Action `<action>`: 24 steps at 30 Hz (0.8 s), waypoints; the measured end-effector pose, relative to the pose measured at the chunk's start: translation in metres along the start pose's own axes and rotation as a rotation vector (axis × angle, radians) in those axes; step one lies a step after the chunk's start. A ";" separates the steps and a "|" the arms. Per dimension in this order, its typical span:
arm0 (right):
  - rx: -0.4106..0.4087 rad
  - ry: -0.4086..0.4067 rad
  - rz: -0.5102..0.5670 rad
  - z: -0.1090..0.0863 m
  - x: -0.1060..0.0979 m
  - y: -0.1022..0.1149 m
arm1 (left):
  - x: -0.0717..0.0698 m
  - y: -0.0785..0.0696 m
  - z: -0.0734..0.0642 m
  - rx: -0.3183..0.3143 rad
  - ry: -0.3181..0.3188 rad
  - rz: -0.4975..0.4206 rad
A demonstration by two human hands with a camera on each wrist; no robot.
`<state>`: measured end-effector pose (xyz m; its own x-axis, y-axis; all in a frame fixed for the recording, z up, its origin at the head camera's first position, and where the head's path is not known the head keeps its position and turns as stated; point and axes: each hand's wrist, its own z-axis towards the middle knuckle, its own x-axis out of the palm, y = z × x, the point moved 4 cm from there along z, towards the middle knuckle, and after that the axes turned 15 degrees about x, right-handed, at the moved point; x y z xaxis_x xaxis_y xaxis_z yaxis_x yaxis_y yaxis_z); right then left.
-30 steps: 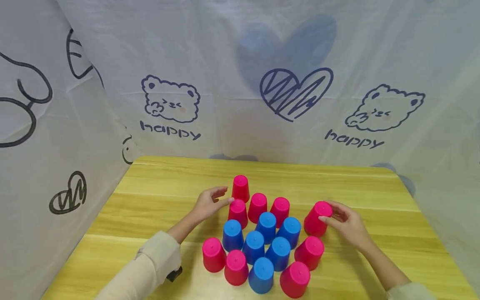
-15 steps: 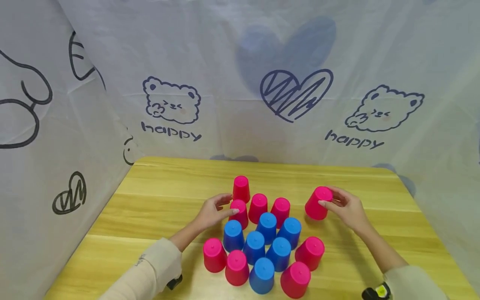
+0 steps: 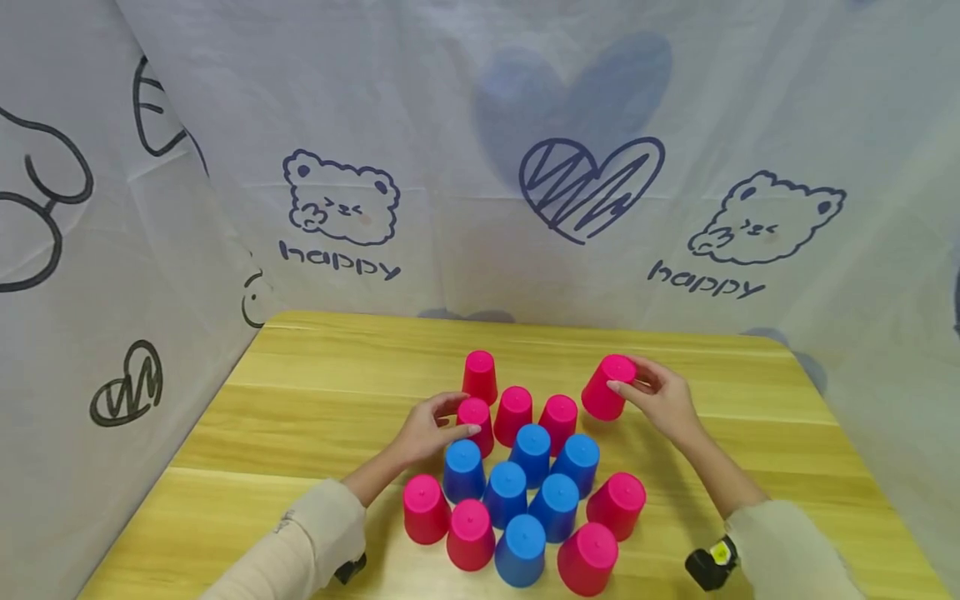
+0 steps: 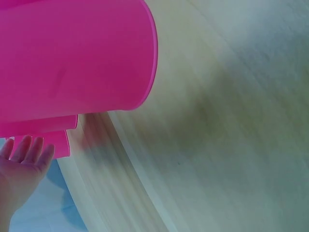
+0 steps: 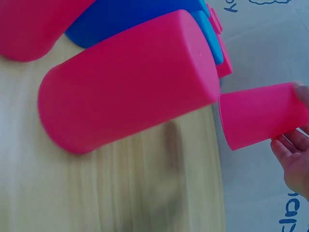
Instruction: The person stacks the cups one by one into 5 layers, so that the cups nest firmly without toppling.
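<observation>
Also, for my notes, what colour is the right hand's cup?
Held cup: pink, clearest in the head view.

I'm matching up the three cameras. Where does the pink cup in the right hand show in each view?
Head: the pink cup is right of centre, at the far right of the group, held by the right hand.
Left wrist: not in this picture; the pink cups there are others.
Right wrist: at the right side, about mid-height, held beyond a larger-looking pink cup.
Shared landmark: the wooden table, visible in all three.
</observation>
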<state>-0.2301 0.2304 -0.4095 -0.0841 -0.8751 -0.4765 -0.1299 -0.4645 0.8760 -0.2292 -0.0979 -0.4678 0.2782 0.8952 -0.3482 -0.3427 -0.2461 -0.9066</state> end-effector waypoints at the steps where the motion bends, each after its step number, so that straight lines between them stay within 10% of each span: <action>1: 0.005 -0.001 -0.002 0.001 0.001 0.002 | 0.000 0.001 0.000 -0.001 0.000 -0.004; 24: 0.034 0.119 0.038 0.037 0.054 0.047 | -0.005 -0.038 -0.005 -0.021 0.051 -0.010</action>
<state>-0.2771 0.1661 -0.3968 0.0281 -0.9029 -0.4290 -0.1630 -0.4276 0.8892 -0.2126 -0.0946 -0.4332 0.3272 0.8777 -0.3500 -0.3209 -0.2452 -0.9148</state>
